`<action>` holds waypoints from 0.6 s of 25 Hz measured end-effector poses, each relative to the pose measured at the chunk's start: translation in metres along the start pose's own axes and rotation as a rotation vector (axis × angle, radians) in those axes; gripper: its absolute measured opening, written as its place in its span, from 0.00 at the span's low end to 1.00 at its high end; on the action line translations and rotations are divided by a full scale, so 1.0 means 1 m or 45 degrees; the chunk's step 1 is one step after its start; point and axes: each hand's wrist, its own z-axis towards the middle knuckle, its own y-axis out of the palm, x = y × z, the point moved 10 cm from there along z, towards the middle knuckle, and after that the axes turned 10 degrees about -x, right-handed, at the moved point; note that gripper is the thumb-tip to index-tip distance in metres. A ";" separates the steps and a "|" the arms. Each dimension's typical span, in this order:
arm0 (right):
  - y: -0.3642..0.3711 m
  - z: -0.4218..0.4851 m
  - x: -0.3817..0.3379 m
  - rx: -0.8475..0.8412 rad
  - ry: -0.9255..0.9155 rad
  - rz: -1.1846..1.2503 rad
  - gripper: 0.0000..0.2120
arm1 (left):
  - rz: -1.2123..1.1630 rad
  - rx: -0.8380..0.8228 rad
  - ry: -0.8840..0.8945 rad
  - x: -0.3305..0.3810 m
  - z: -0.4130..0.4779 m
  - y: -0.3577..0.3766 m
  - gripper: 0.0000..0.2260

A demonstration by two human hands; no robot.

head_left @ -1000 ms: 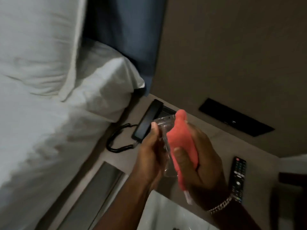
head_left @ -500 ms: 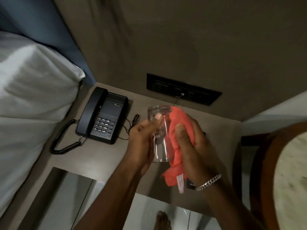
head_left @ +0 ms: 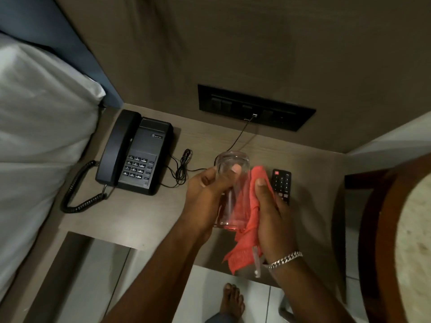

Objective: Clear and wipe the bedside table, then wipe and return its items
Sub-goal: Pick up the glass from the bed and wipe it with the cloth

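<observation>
Above bedside table (head_left: 144, 217), left hand (head_left: 207, 197) grips upright glass (head_left: 233, 190); right hand (head_left: 270, 213) presses red cloth (head_left: 251, 206) against it.

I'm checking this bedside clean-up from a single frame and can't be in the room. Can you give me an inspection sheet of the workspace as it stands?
Surface: bedside table, wood-look top, no visible spills.
Job's things: clear glass held above the table; red cloth pressed against its side; telephone and remote lie on the table.
Clutter: nothing seen.
Grippers: left hand grips the glass; right hand holds the cloth to it, bracelet on the wrist.
Cables: coiled handset cord at the table's left edge; thin line cord bundled beside the phone, running to the wall panel.
Surroundings: white bedding at left, round wood-rimmed table at right, bare foot on tiled floor.
</observation>
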 end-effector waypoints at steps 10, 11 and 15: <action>-0.022 0.008 0.045 0.226 0.152 0.153 0.13 | 0.526 0.234 0.281 -0.005 0.005 -0.056 0.26; -0.022 0.007 0.038 0.204 0.106 0.119 0.10 | 0.607 0.193 0.290 -0.009 0.003 -0.053 0.27; -0.015 -0.008 0.015 0.201 -0.150 -0.156 0.03 | 0.832 0.135 0.332 -0.020 -0.003 -0.044 0.30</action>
